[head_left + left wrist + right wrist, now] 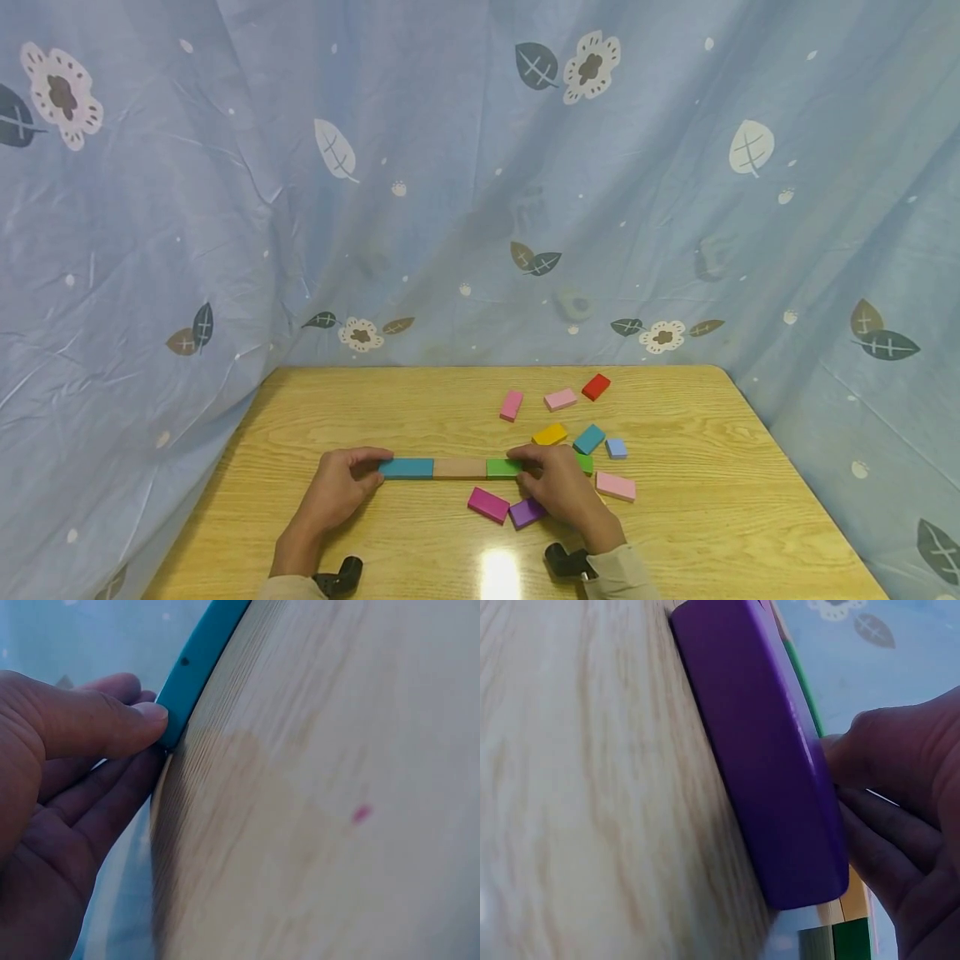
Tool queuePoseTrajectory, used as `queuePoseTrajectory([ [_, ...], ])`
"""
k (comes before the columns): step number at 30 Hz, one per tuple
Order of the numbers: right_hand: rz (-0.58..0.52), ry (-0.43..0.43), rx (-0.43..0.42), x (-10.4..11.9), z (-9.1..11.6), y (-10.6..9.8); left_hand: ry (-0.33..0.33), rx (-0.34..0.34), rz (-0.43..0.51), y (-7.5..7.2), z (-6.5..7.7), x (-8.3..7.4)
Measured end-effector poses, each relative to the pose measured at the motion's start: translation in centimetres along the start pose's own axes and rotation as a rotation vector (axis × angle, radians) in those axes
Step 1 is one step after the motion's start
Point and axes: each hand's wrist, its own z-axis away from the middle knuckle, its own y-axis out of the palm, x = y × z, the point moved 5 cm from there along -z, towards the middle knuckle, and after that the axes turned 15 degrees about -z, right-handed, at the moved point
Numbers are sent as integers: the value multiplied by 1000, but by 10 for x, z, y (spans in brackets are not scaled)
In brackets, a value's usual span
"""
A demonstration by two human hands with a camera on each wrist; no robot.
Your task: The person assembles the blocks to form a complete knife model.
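I read this as the lining-up step: three flat blocks lie end to end in a row on the tabletop (360, 400), a teal block (406, 467), a tan block (459, 467) and a green block (503, 467), each touching its neighbour. My left hand (341, 492) takes the row's left end, thumb and fingers pinching the teal block; the left wrist view shows the thumb pressed flat against its edge. My right hand (558, 487) is at the other end, fingertips curled over the green block, so that grip is closed on it too. A purple block (527, 512) lies just beside the right hand, partly under it, with a magenta block (488, 504) next to that.

To my eye, the row looks straight but short. The next move calls for easing one hand off without nudging the line, then bringing a loose block squarely against an end. The spares, pink, yellow, red and blue, lie scattered behind the right hand.
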Motion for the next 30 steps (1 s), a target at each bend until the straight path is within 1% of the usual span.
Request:
queuePoseTrajectory([
  [5, 2, -23, -22, -1, 0, 0, 1, -3, -7, -1, 0, -1],
  [7, -18, -24, -33, -2, 2, -2, 1, -1, -2, 0, 0, -1],
  [14, -134, 54, -108, -13, 13, -13, -15, 8, 3, 0, -1, 0],
  [16, -180, 64, -121, -17, 16, -17, -20, 13, 5, 0, -1, 0],
  [21, -298, 93, -155, -26, 26, -33, -24, 22, 20, 0, -1, 0],
  [25, -318, 125, -208, -34, 35, -50, -26, 9, 14, 0, -2, 1],
  [30, -346, 126, -249, -44, 46, -69, -10, -12, -4, 0, -2, 2],
])
